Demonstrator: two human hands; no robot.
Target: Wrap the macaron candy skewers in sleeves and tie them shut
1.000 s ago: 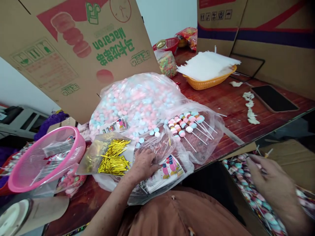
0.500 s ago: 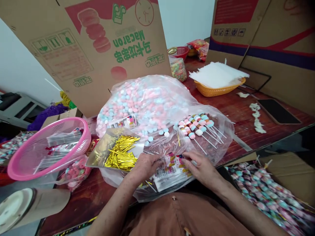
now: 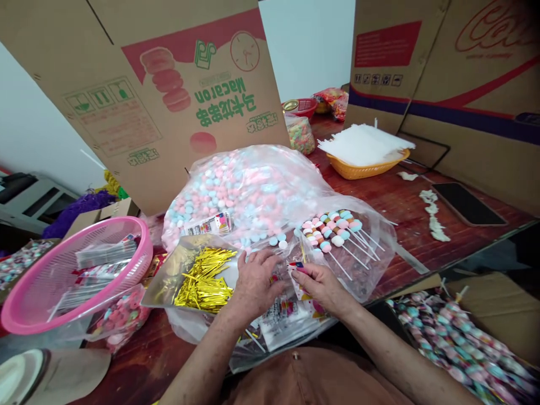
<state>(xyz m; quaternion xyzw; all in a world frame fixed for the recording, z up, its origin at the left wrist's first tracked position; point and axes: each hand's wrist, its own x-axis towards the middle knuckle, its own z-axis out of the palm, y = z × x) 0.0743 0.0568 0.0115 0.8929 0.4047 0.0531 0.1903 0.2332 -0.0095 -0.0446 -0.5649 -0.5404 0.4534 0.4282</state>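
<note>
My right hand (image 3: 324, 288) pinches the top edge of a small printed plastic bag (image 3: 300, 288). It is just above a stack of such clear printed bags (image 3: 278, 322) in front of me. My left hand (image 3: 258, 281) is open, fingers spread, beside the held bag and above the stack's left side. Left of it, gold twist ties (image 3: 202, 287) lie in a metal tray (image 3: 161, 281). Beyond my right hand, several marshmallow skewers (image 3: 333, 230) with white sticks rest on clear plastic. A large clear bag of pink, blue and white marshmallows (image 3: 240, 185) lies behind.
At left stands a pink basket (image 3: 145, 247) with packed bags, near a lidded cup (image 3: 25, 374). White sticks (image 3: 363, 143) fill a yellow basket (image 3: 358, 170) at back right, near a phone (image 3: 468, 203). Wrapped candies (image 3: 455, 337) fill a box below the table edge. Cartons (image 3: 169, 135) stand behind.
My left hand has lifted off the bags, and its fingers have spread. My right hand has raised one printed bag slightly from the stack. The whole view has shifted a little.
</note>
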